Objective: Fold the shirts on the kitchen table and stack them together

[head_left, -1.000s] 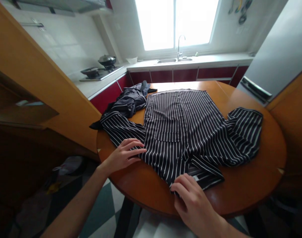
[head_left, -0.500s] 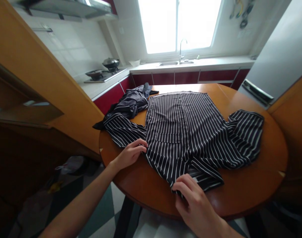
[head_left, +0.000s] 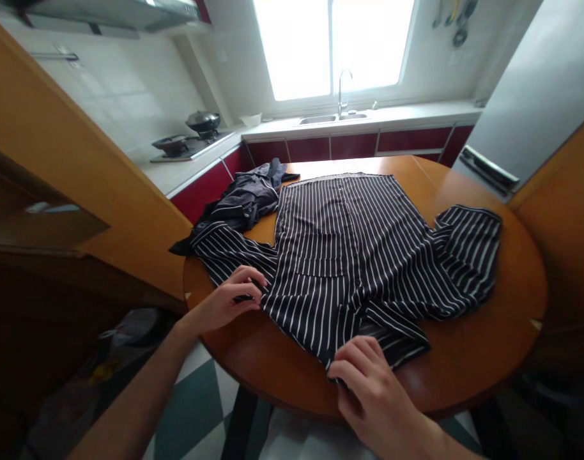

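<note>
The shirt (head_left: 315,230), dark with pale stripes, lies on the table (head_left: 484,358), its straight hem away from the person and its collar end toward them. At the shirt's near corner, the right hand (head_left: 366,380) is closed, fingers curled and thumb beneath, pinching the cloth. At the shirt's left edge, by the joint of one sleeve (head_left: 232,249), the left hand (head_left: 229,300) is loosely open: its fingers are bent and apart, tips against the stripes, and whether any cloth is caught under them I cannot tell. The other sleeve (head_left: 471,249) lies bunched at the shirt's right side. A chest pocket (head_left: 318,255) shows on the shirt's left half. Left of the shirt, dark clothes (head_left: 248,201) sit in a heap, overlapping the end of the nearer sleeve. Beyond the shirt are a sink (head_left: 318,119) and a tap (head_left: 340,92); beyond it to the right stands a fridge (head_left: 526,96). Any writing inside the shirt's collar is hidden by folds and the right hand
</note>
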Demonstrator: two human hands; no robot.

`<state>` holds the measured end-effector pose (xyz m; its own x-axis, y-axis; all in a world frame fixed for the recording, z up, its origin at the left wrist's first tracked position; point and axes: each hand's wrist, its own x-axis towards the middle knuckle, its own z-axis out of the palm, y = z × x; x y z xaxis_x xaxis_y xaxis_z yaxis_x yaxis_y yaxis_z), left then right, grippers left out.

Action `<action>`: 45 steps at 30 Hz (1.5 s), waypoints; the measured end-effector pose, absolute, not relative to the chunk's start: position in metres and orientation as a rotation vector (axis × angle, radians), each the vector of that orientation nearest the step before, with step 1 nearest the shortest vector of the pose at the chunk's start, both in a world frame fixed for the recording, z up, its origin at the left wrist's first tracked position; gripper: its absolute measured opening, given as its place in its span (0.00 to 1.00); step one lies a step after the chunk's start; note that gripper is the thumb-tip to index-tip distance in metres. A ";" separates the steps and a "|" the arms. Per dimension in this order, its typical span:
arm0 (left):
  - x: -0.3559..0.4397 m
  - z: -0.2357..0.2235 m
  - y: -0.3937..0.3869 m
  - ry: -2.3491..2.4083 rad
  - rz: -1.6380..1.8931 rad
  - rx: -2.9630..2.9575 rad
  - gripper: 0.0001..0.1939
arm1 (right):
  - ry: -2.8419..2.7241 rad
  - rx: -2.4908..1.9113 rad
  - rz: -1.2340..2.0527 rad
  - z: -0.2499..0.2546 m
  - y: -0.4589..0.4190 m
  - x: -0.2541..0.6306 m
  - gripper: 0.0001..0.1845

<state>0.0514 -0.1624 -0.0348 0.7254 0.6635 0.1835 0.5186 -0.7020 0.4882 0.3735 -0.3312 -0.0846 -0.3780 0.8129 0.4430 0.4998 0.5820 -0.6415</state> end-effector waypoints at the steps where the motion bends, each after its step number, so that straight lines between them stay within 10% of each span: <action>1: 0.048 -0.032 -0.163 0.895 0.364 2.502 0.10 | -2.107 -1.049 0.544 -0.085 -0.330 0.374 0.16; 10: 0.075 0.002 -0.144 0.828 0.087 2.446 0.12 | -2.045 -1.107 0.821 -0.044 -0.314 0.412 0.03; 18: 0.194 0.007 -0.138 0.475 0.256 2.635 0.16 | -1.259 -2.062 0.002 -0.058 -0.213 0.606 0.14; 24: 0.299 -0.009 -0.165 -0.142 0.155 2.634 0.29 | -1.085 -2.617 0.138 -0.071 -0.155 0.694 0.24; 45: 0.334 -0.068 -0.190 -0.408 0.020 2.510 0.35 | -1.106 -2.590 0.008 -0.086 -0.142 0.723 0.22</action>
<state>0.3338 -0.1896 -0.0684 0.9530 -0.2845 0.1045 -0.2934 -0.7793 0.5538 0.7225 -0.1419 -0.0860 0.6997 0.7043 0.1203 0.7024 -0.6472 -0.2963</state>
